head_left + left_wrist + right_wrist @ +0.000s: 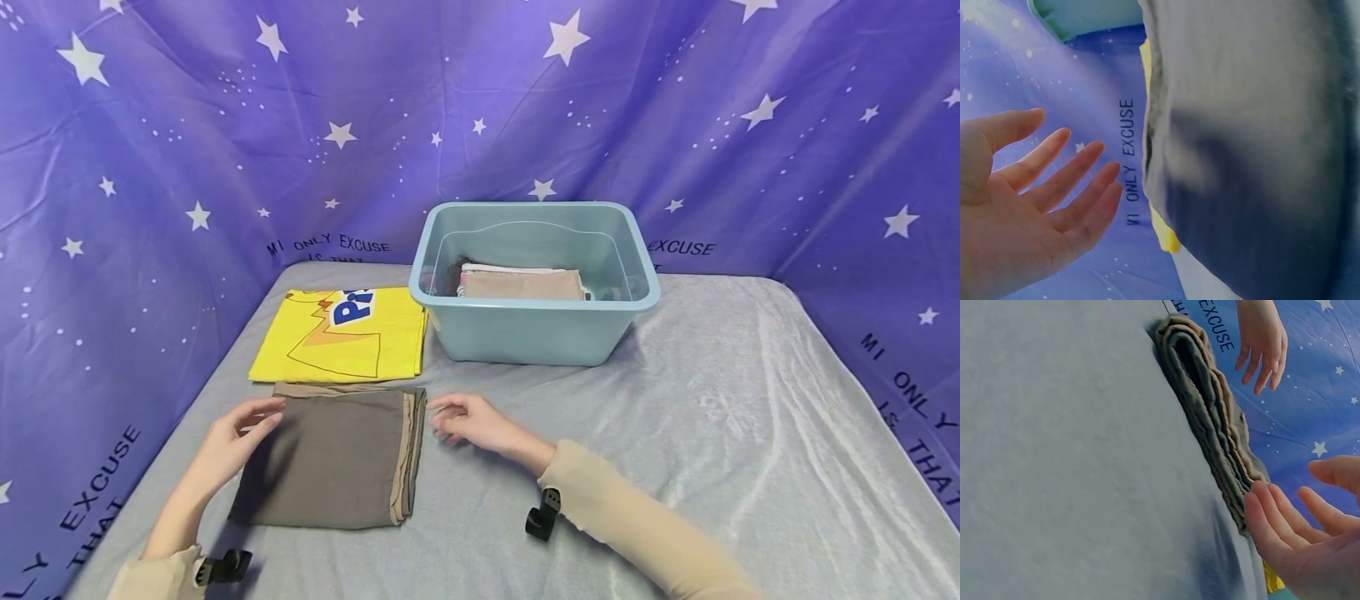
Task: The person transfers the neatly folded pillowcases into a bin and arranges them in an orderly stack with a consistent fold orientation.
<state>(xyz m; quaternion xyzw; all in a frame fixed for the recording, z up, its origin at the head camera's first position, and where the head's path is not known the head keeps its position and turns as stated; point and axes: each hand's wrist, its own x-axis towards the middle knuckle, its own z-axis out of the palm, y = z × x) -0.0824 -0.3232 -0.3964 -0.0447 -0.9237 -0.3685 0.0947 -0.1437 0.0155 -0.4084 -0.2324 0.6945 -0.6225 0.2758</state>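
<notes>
A folded grey-brown cloth [330, 467] with tan inner layers lies flat at the left front of the bed-like surface. My left hand [234, 437] hovers over its upper left edge, and the left wrist view shows those fingers [1079, 181] spread and loosely bent, holding nothing. At the opposite side, my right hand [480, 423] is by the cloth's upper right corner. In the right wrist view its fingertips [1259, 499] are right at the stacked folded edge [1210, 419], not curled round it. Behind the cloth lies a folded yellow printed cloth [405, 333].
A light blue plastic bin [525, 337] stands at the back middle, with folded fabric [517, 285] inside, beige on top. Grey plush fabric [720, 467] covers the surface. Purple star-printed curtains [480, 100] hang behind and along both sides.
</notes>
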